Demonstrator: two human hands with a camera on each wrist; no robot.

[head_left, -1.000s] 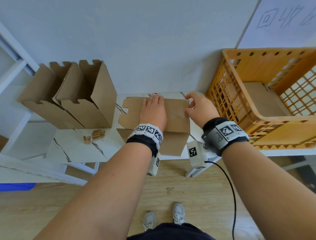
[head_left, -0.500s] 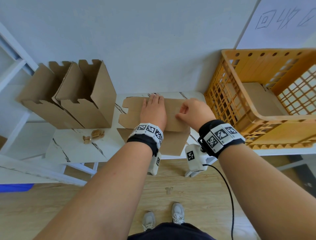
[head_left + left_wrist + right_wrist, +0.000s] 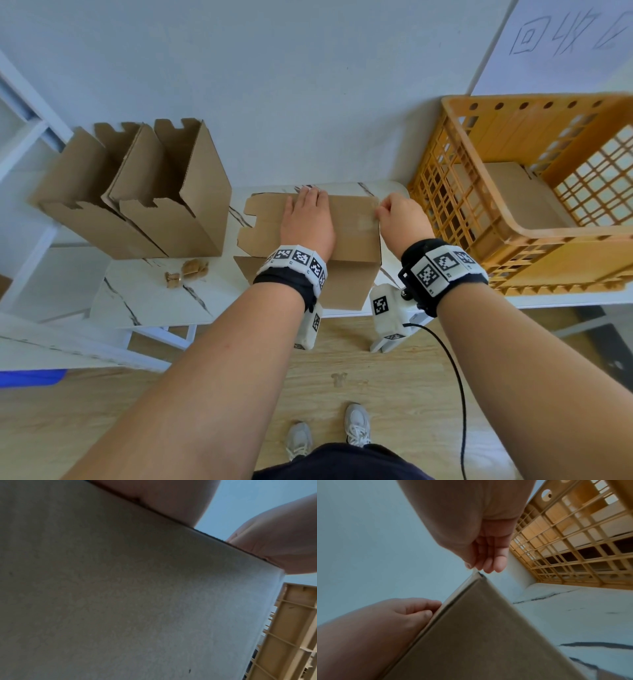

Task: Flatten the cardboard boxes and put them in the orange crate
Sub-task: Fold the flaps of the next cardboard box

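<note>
A flattened brown cardboard box [image 3: 349, 233] lies on the white marble table [image 3: 154, 298], its near flap hanging over the front edge. My left hand [image 3: 308, 212] presses flat on its middle with straight fingers. At the box's far right corner my right hand [image 3: 383, 210] has its fingers curled and pinches a thin clear strip of tape [image 3: 473, 570] that runs along the box [image 3: 479, 628] edge. The orange crate [image 3: 479, 260] stands just right of the box, with a flat piece of cardboard [image 3: 513, 195] inside. The left wrist view is mostly filled by the box's flap [image 3: 120, 588].
Two open, upright cardboard boxes [image 3: 191, 205] [image 3: 78, 192] stand side by side at the table's left. Small cardboard scraps [image 3: 191, 269] lie in front of them. A wall runs close behind the table, and white shelving [image 3: 20, 164] stands at the far left.
My right hand closed, slid onto the box top, then drew back to the far right corner with its fingers pinched. The left hand stayed flat on the box.
</note>
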